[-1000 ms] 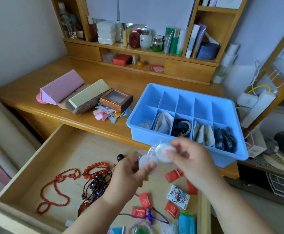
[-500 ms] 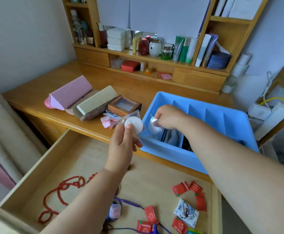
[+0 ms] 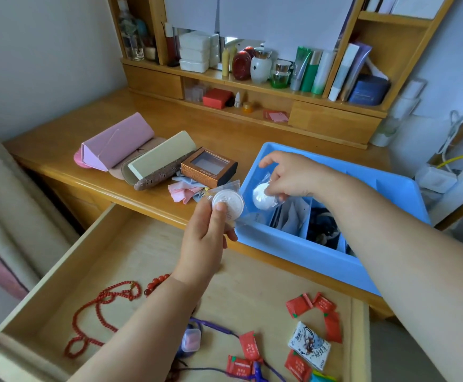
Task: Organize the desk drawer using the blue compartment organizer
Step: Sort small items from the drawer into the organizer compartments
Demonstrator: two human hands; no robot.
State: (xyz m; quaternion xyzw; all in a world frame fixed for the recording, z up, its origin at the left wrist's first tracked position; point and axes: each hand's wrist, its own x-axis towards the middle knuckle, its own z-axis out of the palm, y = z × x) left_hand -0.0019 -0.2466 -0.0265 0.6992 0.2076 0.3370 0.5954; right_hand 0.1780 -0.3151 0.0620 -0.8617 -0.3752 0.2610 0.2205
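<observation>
The blue compartment organizer [image 3: 288, 241] sits on the desk's front edge, right of centre, with white packets and dark items in its near cells. My right hand [image 3: 293, 175] pinches a white round item in a clear wrapper [image 3: 263, 198] over the organizer's front left cell. Just left of the organizer, my left hand [image 3: 207, 235] holds up a second wrapped white disc [image 3: 229, 204] between thumb and fingers. The open wooden drawer [image 3: 131, 257] lies below, holding red bead necklaces [image 3: 101, 307], red sachets [image 3: 311, 303] and a purple cord [image 3: 214, 328].
On the desk left of the organizer lie a pink case [image 3: 114, 144], a cream case [image 3: 161, 155], a brown window box [image 3: 209, 166] and pink cloths [image 3: 182, 190]. Shelves of bottles stand behind. A power strip [image 3: 459, 188] sits at the right.
Both hands rose from over the drawer and parted. The right hand carried its wrapped item over the organizer's front left cell; the left hand lifted the other disc beside the organizer.
</observation>
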